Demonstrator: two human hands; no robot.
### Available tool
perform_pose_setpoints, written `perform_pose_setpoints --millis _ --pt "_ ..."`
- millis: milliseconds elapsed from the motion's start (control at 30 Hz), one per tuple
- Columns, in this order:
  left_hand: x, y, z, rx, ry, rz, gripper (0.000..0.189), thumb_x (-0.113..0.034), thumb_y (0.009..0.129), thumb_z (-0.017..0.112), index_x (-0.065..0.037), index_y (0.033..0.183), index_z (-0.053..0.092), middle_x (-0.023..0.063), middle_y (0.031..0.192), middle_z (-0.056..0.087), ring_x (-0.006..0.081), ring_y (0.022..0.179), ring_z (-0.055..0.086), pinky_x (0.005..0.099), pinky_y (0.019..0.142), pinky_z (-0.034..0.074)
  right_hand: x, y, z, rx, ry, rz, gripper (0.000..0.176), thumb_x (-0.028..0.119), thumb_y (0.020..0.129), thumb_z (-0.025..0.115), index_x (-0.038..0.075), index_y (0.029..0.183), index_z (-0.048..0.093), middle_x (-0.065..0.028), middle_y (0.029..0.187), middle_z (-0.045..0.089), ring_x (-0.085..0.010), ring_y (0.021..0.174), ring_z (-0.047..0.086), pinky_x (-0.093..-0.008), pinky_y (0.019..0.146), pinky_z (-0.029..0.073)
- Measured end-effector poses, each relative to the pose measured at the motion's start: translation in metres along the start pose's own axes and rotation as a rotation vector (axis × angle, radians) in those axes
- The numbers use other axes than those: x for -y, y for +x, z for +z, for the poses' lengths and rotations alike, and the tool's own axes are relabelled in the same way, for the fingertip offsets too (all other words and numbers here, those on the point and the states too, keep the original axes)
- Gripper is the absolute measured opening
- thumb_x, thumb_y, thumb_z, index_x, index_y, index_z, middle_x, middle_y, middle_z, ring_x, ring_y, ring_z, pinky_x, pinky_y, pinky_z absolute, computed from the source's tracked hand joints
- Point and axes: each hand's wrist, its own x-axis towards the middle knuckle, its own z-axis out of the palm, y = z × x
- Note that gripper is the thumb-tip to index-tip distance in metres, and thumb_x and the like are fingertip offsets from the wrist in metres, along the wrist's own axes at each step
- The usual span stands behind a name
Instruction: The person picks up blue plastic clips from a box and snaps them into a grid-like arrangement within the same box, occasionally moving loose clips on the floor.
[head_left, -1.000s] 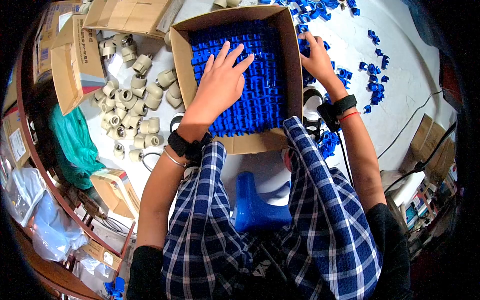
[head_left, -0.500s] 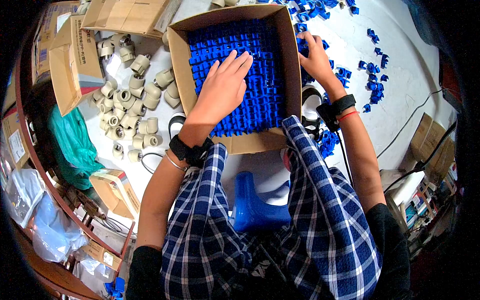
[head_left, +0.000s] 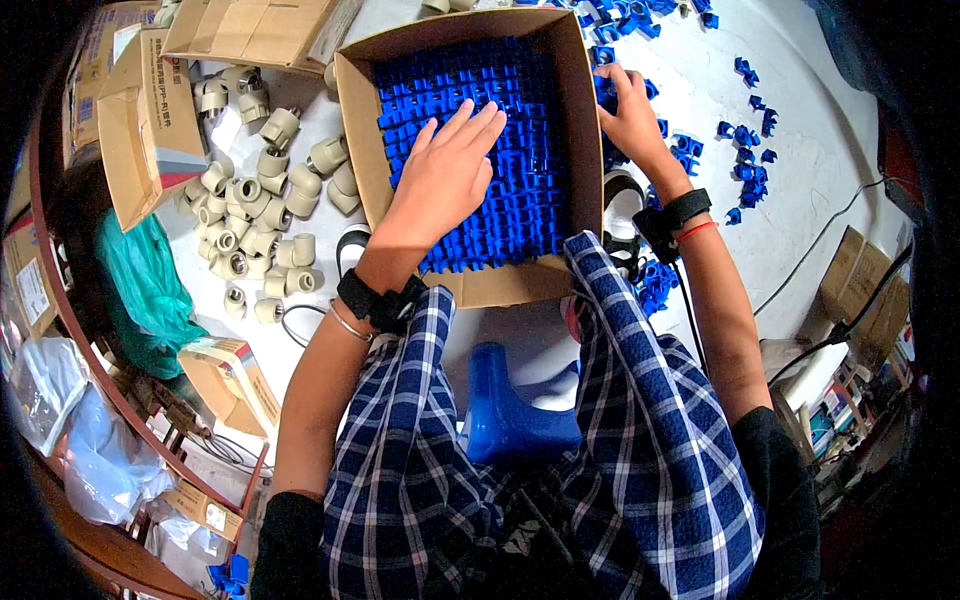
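A cardboard box (head_left: 585,130) stands in front of my knees, its inside packed with rows of blue plastic pipe clips (head_left: 520,200). My left hand (head_left: 445,180) lies flat over the clips on the left side, fingers stretched out and palm down. Outside the right wall, my right hand (head_left: 632,115) is bent over loose blue clips (head_left: 606,92) on the floor. Its thumb and index finger are apart, with blue showing between them; contact with a clip is hard to make out.
Beige pipe elbows (head_left: 250,215) lie heaped on the floor at left, near open cartons (head_left: 150,130) and a green plastic bag (head_left: 145,290). More blue clips (head_left: 745,150) are scattered at right. A blue stool (head_left: 515,415) is between my legs. A cable (head_left: 820,240) runs at right.
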Motion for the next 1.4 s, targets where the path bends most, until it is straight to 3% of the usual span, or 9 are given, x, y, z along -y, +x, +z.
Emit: perform_pose_setpoints --millis 133,300,500,633,700,800,1400 --pt "0.003 -0.001 -0.004 -0.055 -0.083 -0.028 0.045 -0.01 0.083 0.052 -0.01 0.128 0.05 0.0097 0.137 0.045 0.0299 0.128 0.04 0.0447 0.104 0.032 0.0 0.0 0.0 -0.002 0.005 -0.008 0.044 0.014 0.075 0.067 0.016 0.115 0.048 -0.0223 0.11 0.045 -0.0396 0.091 0.057 -0.0421 0.08 0.05" --pt "0.013 -0.006 -0.01 -0.128 -0.016 -0.011 0.032 -0.007 0.08 0.054 -0.01 0.111 0.063 0.0123 0.117 0.056 0.0311 0.115 0.049 0.0422 0.097 0.038 0.003 -0.001 -0.001 0.002 0.014 -0.003 0.045 0.014 0.075 0.067 0.016 0.115 0.048 -0.0218 0.11 0.045 -0.0391 0.091 0.057 -0.0418 0.081 0.049" --pt "-0.004 -0.001 -0.024 0.079 0.033 -0.137 0.035 -0.008 0.08 0.051 -0.011 0.114 0.06 0.013 0.105 0.059 0.0297 0.101 0.054 0.0411 0.087 0.044 0.005 -0.001 -0.002 0.017 0.035 0.022 0.045 0.013 0.075 0.067 0.016 0.115 0.048 -0.0215 0.111 0.045 -0.0383 0.093 0.056 -0.0412 0.083 0.049" --pt "-0.008 -0.002 -0.014 0.051 -0.058 -0.161 0.037 -0.013 0.082 0.049 -0.011 0.119 0.056 0.0151 0.099 0.062 0.0314 0.093 0.058 0.0429 0.08 0.047 0.0 0.0 0.0 0.013 0.046 0.006 0.046 0.012 0.074 0.067 0.016 0.115 0.048 -0.0214 0.111 0.045 -0.0384 0.094 0.056 -0.0411 0.083 0.049" --pt "-0.014 0.0 -0.017 0.147 -0.066 -0.273 0.039 -0.017 0.083 0.049 -0.01 0.121 0.054 0.0179 0.089 0.064 0.0342 0.08 0.062 0.047 0.071 0.049 -0.002 0.0 0.002 -0.01 0.033 -0.04 0.046 0.012 0.074 0.067 0.015 0.115 0.048 -0.0213 0.111 0.044 -0.0384 0.094 0.055 -0.0408 0.083 0.049" --pt "-0.01 0.001 -0.009 0.144 -0.056 -0.266 0.038 -0.019 0.083 0.048 -0.011 0.12 0.054 0.0189 0.08 0.064 0.0356 0.071 0.062 0.0483 0.065 0.049 -0.003 0.0 0.002 -0.004 0.054 -0.029 0.046 0.012 0.074 0.067 0.015 0.115 0.048 -0.0211 0.111 0.044 -0.0383 0.093 0.055 -0.0404 0.083 0.049" --pt "-0.006 0.017 -0.005 0.114 0.001 -0.262 0.03 -0.017 0.082 0.048 -0.009 0.109 0.058 0.0197 0.072 0.064 0.0361 0.066 0.063 0.0488 0.062 0.05 -0.001 0.0 0.001 0.016 0.067 0.012 0.045 0.012 0.075 0.067 0.016 0.116 0.048 -0.0208 0.111 0.044 -0.0375 0.095 0.054 -0.04 0.085 0.048"
